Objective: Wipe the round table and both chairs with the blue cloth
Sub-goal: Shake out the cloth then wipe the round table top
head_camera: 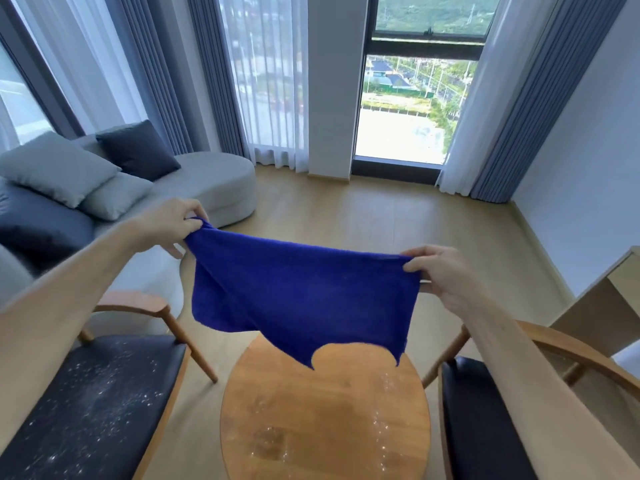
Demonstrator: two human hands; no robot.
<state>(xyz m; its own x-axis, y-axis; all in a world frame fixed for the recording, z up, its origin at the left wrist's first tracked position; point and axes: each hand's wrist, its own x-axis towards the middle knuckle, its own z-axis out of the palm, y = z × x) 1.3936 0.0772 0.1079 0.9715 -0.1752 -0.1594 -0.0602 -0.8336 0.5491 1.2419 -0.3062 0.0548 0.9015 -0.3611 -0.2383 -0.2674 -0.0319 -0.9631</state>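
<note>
The blue cloth (301, 292) hangs spread out in the air above the far side of the round wooden table (322, 420). My left hand (169, 225) pinches its upper left corner and my right hand (441, 271) pinches its upper right corner. White specks and wet-looking marks lie on the tabletop, mostly on its right side. The left chair (93, 403) has a dark seat sprinkled with white dust. The right chair (485, 427) also has a dark seat, partly hidden by my right forearm.
A grey sofa (207, 178) with grey and dark cushions stands at the left. Tall windows with curtains (498, 98) fill the far wall. A light wooden desk (602, 299) stands at the right. Wood floor (363, 216) stretches beyond the table.
</note>
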